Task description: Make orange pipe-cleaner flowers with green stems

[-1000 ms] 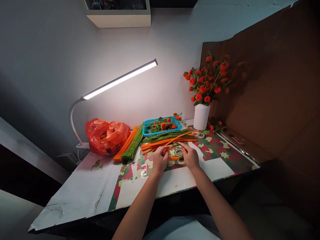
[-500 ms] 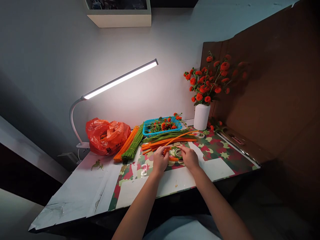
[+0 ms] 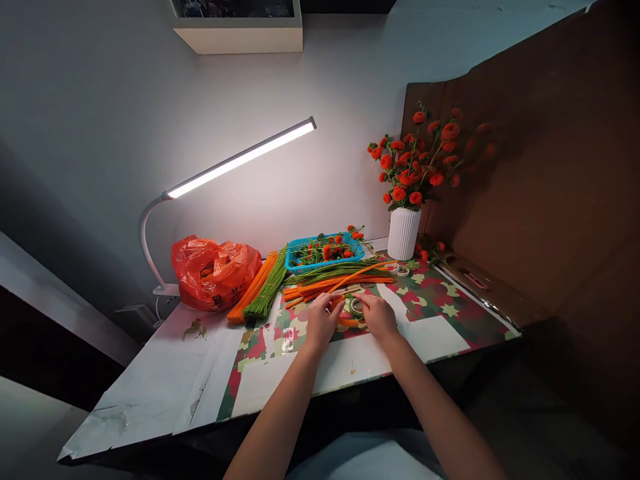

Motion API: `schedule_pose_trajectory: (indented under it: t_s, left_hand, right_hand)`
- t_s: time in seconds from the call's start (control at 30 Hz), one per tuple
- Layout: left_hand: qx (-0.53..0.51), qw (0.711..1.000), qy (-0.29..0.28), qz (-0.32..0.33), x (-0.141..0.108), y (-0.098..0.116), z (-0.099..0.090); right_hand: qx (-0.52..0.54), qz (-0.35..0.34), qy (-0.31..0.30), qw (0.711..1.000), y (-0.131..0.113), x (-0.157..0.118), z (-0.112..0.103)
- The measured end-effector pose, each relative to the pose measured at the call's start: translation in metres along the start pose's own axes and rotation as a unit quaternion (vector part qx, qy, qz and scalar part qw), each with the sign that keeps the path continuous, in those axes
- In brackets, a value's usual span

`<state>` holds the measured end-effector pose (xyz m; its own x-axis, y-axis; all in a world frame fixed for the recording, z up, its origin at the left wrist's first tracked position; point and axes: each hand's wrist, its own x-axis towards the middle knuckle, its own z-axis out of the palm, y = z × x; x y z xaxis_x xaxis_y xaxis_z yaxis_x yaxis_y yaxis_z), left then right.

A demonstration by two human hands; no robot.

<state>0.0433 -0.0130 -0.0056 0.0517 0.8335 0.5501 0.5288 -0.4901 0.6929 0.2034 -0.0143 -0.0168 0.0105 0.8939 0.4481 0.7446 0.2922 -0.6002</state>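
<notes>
My left hand [image 3: 323, 322] is closed on a small orange flower piece [image 3: 336, 305], partly hidden by the fingers. Close by on the right, my right hand [image 3: 379, 316] pinches a thin green stem [image 3: 352, 295] that reaches toward the left hand. Between the hands, a roll of green tape [image 3: 357, 307] lies on the table, and another orange fuzzy piece [image 3: 350, 323] shows just below it. Orange stems [image 3: 345, 285] and green stems [image 3: 325, 273] lie in a pile behind both hands.
A blue basket [image 3: 289, 259] of small flowers stands behind the pile. Left are orange and green bundles [image 3: 267, 291], a red plastic bag [image 3: 215, 273] and a lit lamp [image 3: 240, 159]. A white vase [image 3: 404, 235] with orange flowers stands back right, beside a brown cardboard panel [image 3: 540, 173].
The left hand's fingers have shifted slightly over the orange piece, with the thumb further right. The right hand has barely moved.
</notes>
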Motion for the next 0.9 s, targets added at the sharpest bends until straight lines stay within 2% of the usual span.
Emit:
schedule_pose_trajectory:
  t_s: [0.33, 0.7, 0.9]
  left_hand:
    - [-0.032, 0.999, -0.017, 0.008, 0.0003, -0.0033, 0.0014]
    - [0.009, 1.000, 0.013, -0.003, 0.0005, -0.0012, 0.0001]
    - [-0.001, 1.000, 0.005, 0.004, 0.0000, -0.0043, 0.0009]
  right_hand:
    - [0.023, -0.028, -0.011, 0.999, -0.0023, -0.0013, 0.0001]
    - [0.005, 0.004, 0.025, 1.000, -0.0060, -0.0018, -0.0020]
    - [0.026, -0.001, 0.013, 1.000, -0.0049, -0.0017, -0.0019]
